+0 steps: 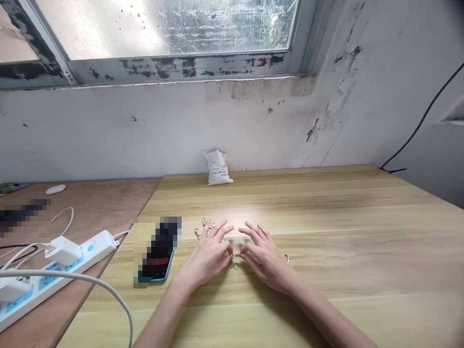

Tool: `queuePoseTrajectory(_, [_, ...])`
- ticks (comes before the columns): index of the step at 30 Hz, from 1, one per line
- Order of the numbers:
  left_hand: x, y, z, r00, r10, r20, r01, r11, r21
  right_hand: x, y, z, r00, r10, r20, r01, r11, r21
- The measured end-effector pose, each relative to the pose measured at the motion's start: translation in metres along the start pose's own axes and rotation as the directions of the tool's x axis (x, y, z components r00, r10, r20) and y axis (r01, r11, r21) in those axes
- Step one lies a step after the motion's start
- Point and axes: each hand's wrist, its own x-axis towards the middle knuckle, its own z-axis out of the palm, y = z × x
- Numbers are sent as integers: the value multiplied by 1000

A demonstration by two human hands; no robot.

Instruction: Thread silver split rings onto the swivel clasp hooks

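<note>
Pinching a small metal piece (237,255) between narrowed fingers of left hand (212,252) and right hand (265,257), just beside 2 rings (236,266); could slip, with so little metal to grip, and scatter the rings; working over a pale wood-grain surface (333,217), with metal clasps (204,222) beyond the left hand and a phone (161,261) left of it; facing a white bag (218,169), a stained, peeling wall (181,125) and a streaked window (181,29).
</note>
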Motion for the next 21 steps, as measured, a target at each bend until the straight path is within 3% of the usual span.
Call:
queuePoseTrajectory(5, [7, 11, -4, 986, 80, -144, -59, 988, 143, 1, 2, -1, 999, 52, 16, -52, 998, 36])
queuePoseTrajectory(9, [7, 12, -7, 982, 52, -182, -41, 997, 66, 1, 3, 0, 998, 68, 13, -68, 996, 65])
queuePoseTrajectory(21, [4, 2, -1, 994, -108, -10, 101, 953, -285, 0, 3, -4, 1000, 13, -10, -13, 999, 45])
